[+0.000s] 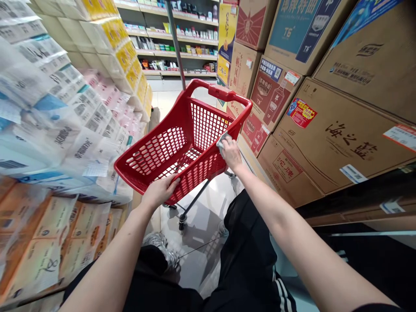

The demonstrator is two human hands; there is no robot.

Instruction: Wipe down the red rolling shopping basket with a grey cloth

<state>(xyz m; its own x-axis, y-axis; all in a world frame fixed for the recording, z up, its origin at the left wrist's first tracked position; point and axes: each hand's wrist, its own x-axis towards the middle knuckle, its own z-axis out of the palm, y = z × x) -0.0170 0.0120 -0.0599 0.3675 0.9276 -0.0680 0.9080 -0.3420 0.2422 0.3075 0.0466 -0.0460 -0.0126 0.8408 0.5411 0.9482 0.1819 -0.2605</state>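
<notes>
A red plastic shopping cart point(156, 152) with a perforated basket stands in front of me, angled across the aisle, and its basket holds nothing. My left hand point(160, 190) grips the cart's near rim, with some fingers out of sight. Up at the right side of the rim, close to the handle, my right hand point(231, 152) presses a crumpled pale cloth point(222, 139) against the red plastic. Most of the cloth is covered by the fingers.
Cardboard cartons point(344, 134) are stacked high along the right. Wrapped tissue packs point(74, 112) rise on the left, above orange packages point(45, 242). Shelves with toiletries point(191, 32) stand at the back. A grey pole point(176, 43) rises behind the cart. My legs straddle the tiled floor.
</notes>
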